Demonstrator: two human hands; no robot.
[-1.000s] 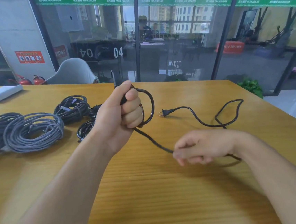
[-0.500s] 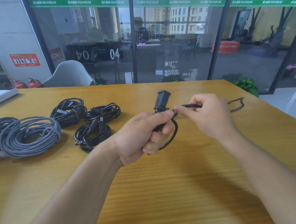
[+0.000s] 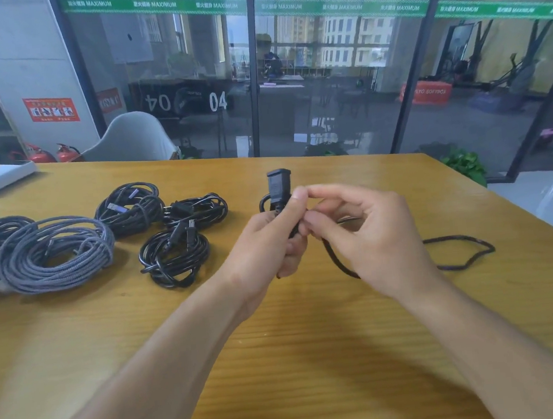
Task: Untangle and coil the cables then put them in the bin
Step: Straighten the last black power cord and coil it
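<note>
Above the wooden table (image 3: 316, 357), the black power cable (image 3: 458, 252) is gripped by the left hand (image 3: 261, 244), fingers curled round it just below its connector (image 3: 279, 187), which is held upright. A strand beside the left thumb is pinched by the right hand (image 3: 372, 234). The cable's free length is trailed in a loop over the table to the right. Coiled cables (image 3: 175, 256) are laid well apart, to the left.

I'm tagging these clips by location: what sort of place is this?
Probably an office or shared workspace, perhaps with a gym next door. A long wooden table faces a glass partition numbered 04, fire extinguishers stand by the wall, and what looks like exercise gear shows beyond the glass.
</note>
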